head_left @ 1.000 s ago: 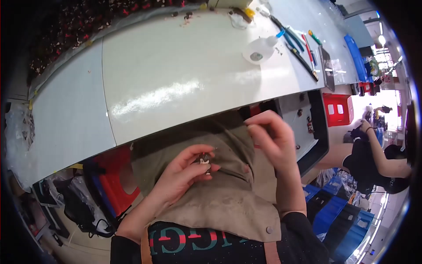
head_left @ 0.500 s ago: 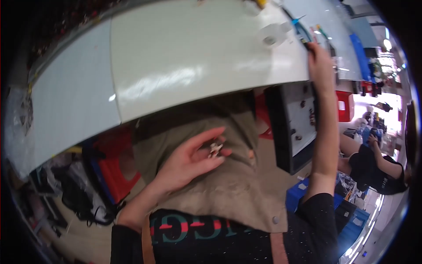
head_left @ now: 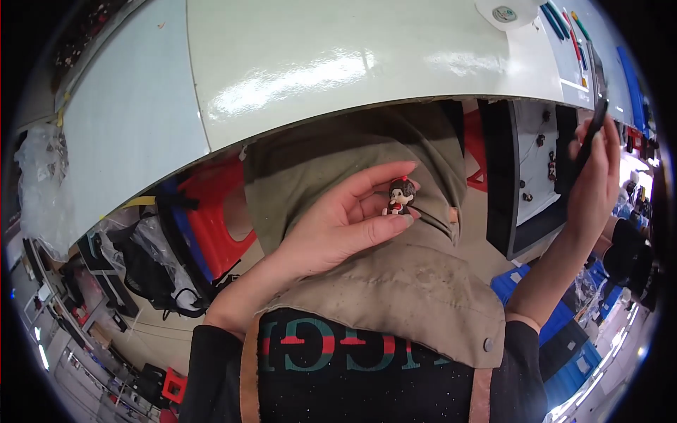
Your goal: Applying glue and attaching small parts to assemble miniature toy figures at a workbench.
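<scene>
My left hand [head_left: 345, 218] is over my lap, its thumb and fingers closed around a small doll figurine [head_left: 402, 196]. The figurine has dark brown hair, a red piece on top and a dark and red outfit. Off to the right, past the table's front edge, my right hand [head_left: 598, 169] grips a long slim dark tool [head_left: 601, 102]. That tool points up and away from my body; its exact kind cannot be made out. Below my left hand lies a tan apron [head_left: 395, 282].
A pale glossy table [head_left: 423, 70] spans the top, bearing a white round-based object [head_left: 508, 13] and thin coloured tools [head_left: 575, 42]. Between my hands, below the table, is a black-walled tray [head_left: 503, 183] with several small figurines. Red stools [head_left: 218, 218] and blue bins [head_left: 557, 324] stand lower down.
My right hand has come back from the tabletop tools and now holds the slim dark tool. My left hand keeps the figurine, which now shows clearly. The whole view has shifted.
</scene>
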The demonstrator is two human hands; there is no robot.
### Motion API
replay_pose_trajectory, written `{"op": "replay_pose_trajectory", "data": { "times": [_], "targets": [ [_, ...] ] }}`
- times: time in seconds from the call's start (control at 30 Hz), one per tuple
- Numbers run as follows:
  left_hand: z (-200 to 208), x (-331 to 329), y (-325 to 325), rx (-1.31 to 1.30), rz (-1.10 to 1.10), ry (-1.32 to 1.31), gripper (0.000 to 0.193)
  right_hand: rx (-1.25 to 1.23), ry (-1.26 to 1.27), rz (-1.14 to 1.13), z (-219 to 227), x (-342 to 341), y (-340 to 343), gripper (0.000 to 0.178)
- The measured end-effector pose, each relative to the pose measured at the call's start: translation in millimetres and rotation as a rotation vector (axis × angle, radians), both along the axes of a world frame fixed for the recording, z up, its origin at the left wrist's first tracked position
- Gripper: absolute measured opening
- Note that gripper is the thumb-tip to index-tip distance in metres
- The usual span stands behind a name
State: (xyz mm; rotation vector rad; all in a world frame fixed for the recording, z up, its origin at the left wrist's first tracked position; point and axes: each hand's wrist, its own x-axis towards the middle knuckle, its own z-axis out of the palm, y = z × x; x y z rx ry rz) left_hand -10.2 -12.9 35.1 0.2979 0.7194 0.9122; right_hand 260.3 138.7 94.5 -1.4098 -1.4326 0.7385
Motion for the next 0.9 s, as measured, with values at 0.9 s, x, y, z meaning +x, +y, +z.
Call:
{"op": "replay_pose_trajectory", "data": {
  "times": [0.9],
  "targets": [
    [-5.4, -8.3, -5.4, 0.031, -0.008, 0.084, 0.058, -0.344, -0.351, 0.902, -21.4, -60.9, -89.7, 0.031]
  ]
}}
